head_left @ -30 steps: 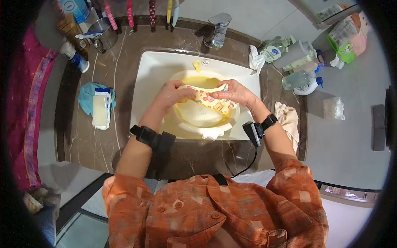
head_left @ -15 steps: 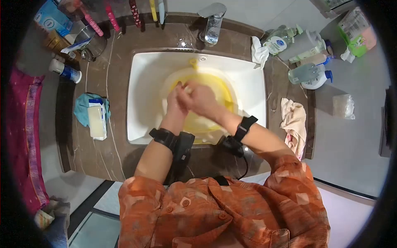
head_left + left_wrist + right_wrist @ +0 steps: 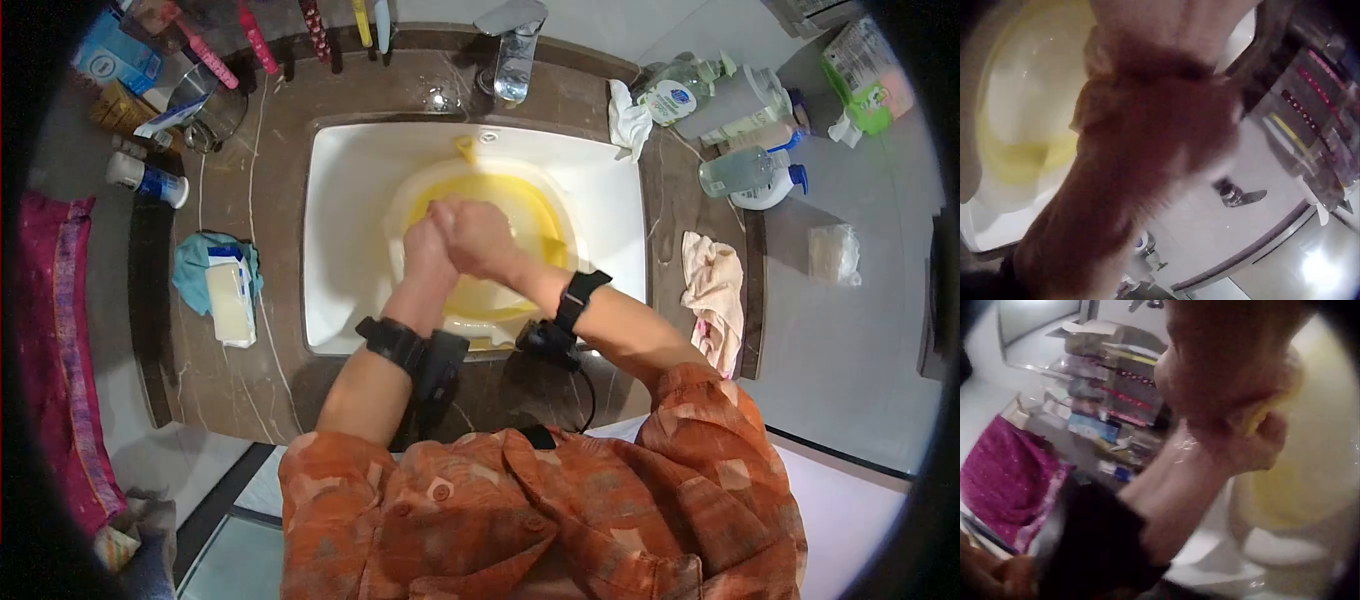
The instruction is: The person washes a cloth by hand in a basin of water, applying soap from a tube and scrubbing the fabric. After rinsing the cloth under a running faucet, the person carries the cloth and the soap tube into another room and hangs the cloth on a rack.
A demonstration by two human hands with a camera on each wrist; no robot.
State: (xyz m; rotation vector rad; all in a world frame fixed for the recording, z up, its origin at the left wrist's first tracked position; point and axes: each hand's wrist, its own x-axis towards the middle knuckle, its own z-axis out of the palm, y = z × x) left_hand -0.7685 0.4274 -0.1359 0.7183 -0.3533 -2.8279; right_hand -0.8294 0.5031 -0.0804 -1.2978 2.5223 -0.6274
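Currently both hands are bunched together over the yellow basin (image 3: pixel 535 210), which sits inside the white sink (image 3: pixel 345 200) below the tap (image 3: pixel 515 50). Left hand (image 3: pixel 426 248): fingers curled into a fist, knuckles pressed against the other hand. Right hand (image 3: pixel 482 236): curled likewise, partly covering the left from above. The small cloth (image 3: pixel 1264 412) is squeezed between them; only a yellowish edge shows in the right wrist view, and from the head view it is almost wholly hidden inside the grip. We cannot tell from these views how wet the cloth is.

We judge the step in hand to be rubbing or wringing the cloth, held above the basin and not resting in it. The next move, as we read it, calls for keeping the bundle over the basin so drips fall inside, and for loosening the grip enough to turn the cloth to a fresh part.

Noted on the counter: a bar of soap (image 3: pixel 230 298) to the left, bottles (image 3: pixel 740 170) and a pale towel (image 3: pixel 712 290) to the right.
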